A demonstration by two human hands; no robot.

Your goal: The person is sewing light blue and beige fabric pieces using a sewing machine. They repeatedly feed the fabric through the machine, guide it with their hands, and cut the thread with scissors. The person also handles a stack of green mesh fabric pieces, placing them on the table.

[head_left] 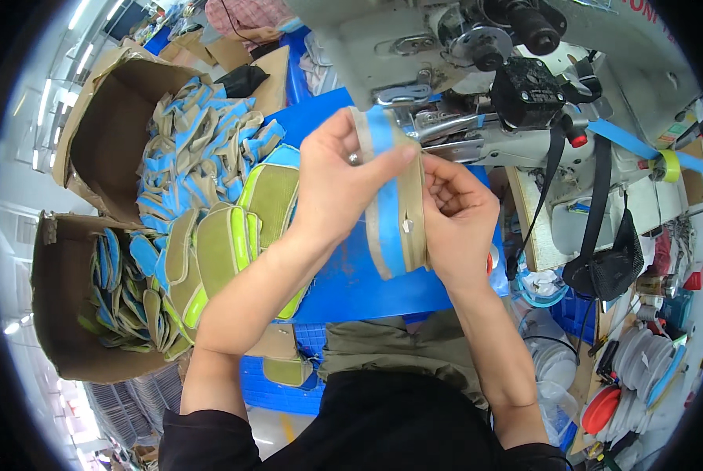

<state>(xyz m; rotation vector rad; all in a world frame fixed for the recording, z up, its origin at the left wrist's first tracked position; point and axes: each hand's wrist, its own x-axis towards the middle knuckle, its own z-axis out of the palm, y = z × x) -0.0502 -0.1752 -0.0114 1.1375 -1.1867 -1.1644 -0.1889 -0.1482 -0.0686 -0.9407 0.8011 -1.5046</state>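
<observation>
left hand (336, 177) and right hand (463, 216) both pinching blue-and-beige strip (387, 224) over blue desk (340, 286), near sewing machine (351, 43)

Bare left hand (336, 184), finger ends hidden behind blue-striped beige fabric strip (386, 228), grey metal sewing machine (351, 47) cut off above

Two hands (336, 184) (465, 228), one band (384, 228), one sewing machine (347, 51)

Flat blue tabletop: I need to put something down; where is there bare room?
The flat blue tabletop is bare below the blue and tan fabric strip, between the forearms. A smaller patch shows beyond the left hand, near the grey sewing machine. Padded olive fabric pieces crowd the left side.
</observation>
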